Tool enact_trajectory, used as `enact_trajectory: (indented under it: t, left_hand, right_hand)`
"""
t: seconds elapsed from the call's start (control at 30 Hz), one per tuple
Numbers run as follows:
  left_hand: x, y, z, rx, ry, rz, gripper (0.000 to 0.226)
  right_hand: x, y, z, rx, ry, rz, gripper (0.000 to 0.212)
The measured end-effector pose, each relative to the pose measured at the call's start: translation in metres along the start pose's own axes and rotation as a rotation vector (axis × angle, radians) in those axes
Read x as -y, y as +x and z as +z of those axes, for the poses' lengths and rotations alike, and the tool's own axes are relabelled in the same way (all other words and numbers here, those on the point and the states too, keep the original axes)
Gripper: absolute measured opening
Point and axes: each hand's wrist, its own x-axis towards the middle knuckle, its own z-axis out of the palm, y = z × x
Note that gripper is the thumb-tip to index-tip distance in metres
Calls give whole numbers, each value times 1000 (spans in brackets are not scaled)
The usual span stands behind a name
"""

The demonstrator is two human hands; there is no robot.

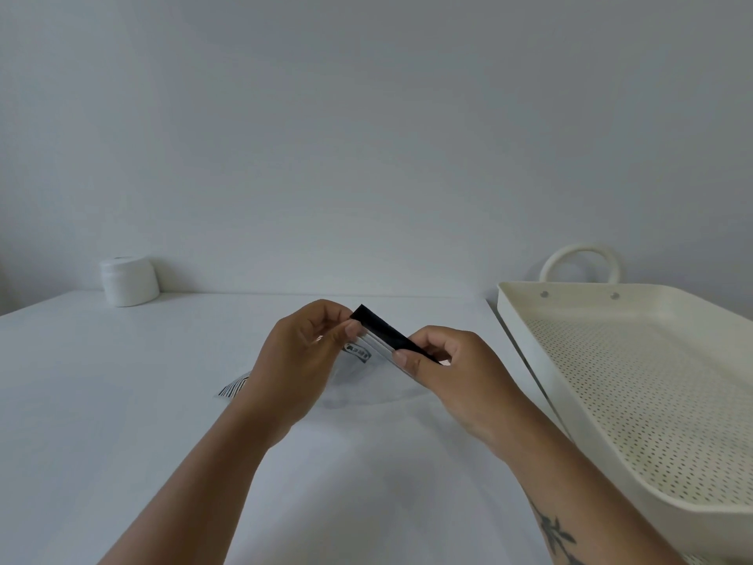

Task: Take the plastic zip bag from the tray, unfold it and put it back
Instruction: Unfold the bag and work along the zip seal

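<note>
Here, the white tabletop (pixel 122 401) carries a perforated cream tray (pixel 529 344) at your right. Above the tabletop, your left hand (pixel 297 360) and right hand (pixel 456 369) both pinch the clear zip bag (pixel 366 385) by its black strip, just left of the tray.

Head view looks forward-down, close over the table (pixel 122 401)
</note>
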Motion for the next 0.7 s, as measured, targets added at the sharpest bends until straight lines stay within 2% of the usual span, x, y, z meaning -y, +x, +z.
enact_trajectory:
  t: [0.23, 0.33, 0.53, 0.7]
  left_hand:
    - [-7, -4, -2, 68, 2, 23, 15]
    - [-5, -2, -2, 84, 75, 48, 4]
    - [-2, 0, -2, 11, 73, 20, 5]
    - [-2, 1, -5, -1, 69, 23, 14]
  right_hand:
    - [1, 1, 1, -29, -44, -45, 15]
    - [1, 0, 4, -16, -40, -68, 13]
    - [1, 0, 2, 18, 33, -34, 9]
    - [-3, 3, 0, -24, -24, 1, 19]
